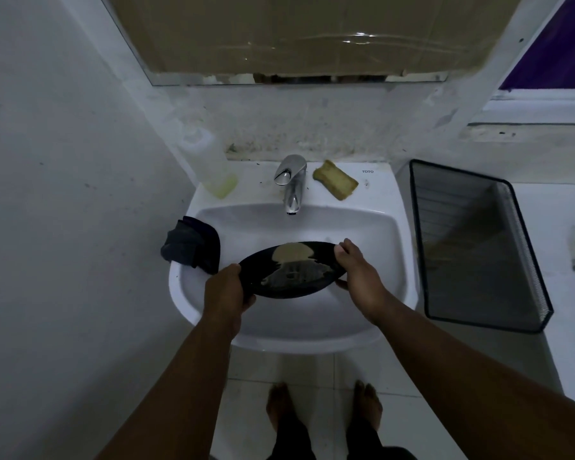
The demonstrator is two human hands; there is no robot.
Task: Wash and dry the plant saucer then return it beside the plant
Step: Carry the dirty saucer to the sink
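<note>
A black round plant saucer hangs over the white sink basin, tilted with its far rim higher. Pale muddy water lies pooled inside it. My left hand grips its left rim and my right hand grips its right rim. The chrome tap stands behind the saucer and no water runs from it. A yellow sponge lies on the sink ledge to the right of the tap. A dark cloth is draped over the sink's left rim.
A clear bottle with yellowish liquid stands at the ledge's left corner. A black wire-mesh basket sits on the white counter right of the sink. A mirror covered with cardboard hangs above. The wall is close on the left. My bare feet stand on the tiled floor below.
</note>
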